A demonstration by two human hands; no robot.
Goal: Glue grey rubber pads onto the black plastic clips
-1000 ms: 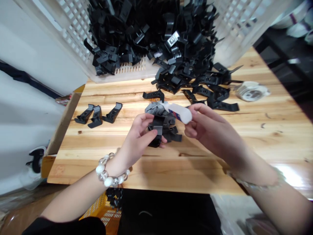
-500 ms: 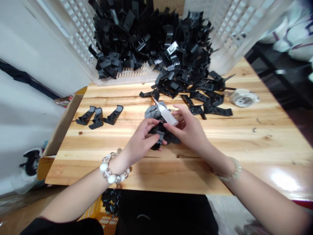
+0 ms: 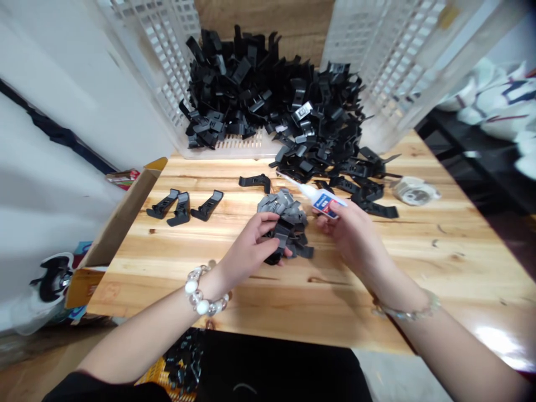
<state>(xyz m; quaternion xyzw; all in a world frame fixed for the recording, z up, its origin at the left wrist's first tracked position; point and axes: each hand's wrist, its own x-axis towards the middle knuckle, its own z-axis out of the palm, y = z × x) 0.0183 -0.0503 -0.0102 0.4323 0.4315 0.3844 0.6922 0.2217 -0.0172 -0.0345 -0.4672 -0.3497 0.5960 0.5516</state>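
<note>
My right hand (image 3: 349, 229) grips a small white glue bottle (image 3: 325, 202) with a blue and red label and a long thin nozzle pointing up and left. Closed around a black plastic clip (image 3: 281, 237), my left hand (image 3: 253, 240) rests at the near side of a heap of small grey pieces (image 3: 282, 204). Its fingers partly cover the clip. A single bent black part (image 3: 255, 181) lies just beyond the heap. Off to the left, three similar black parts (image 3: 182, 209) lie side by side on the wooden table (image 3: 138, 268).
A white perforated crate (image 3: 165, 84) at the back is tipped open toward me, with many black parts (image 3: 272, 95) spilling onto the table. A roll of clear tape (image 3: 416, 191) lies to the right. Left of the table stands a cardboard box (image 3: 121, 220).
My right hand has moved right, away from my left hand, and turned the glue bottle so its label shows. My left hand still holds the clip. The camera view has shifted slightly.
</note>
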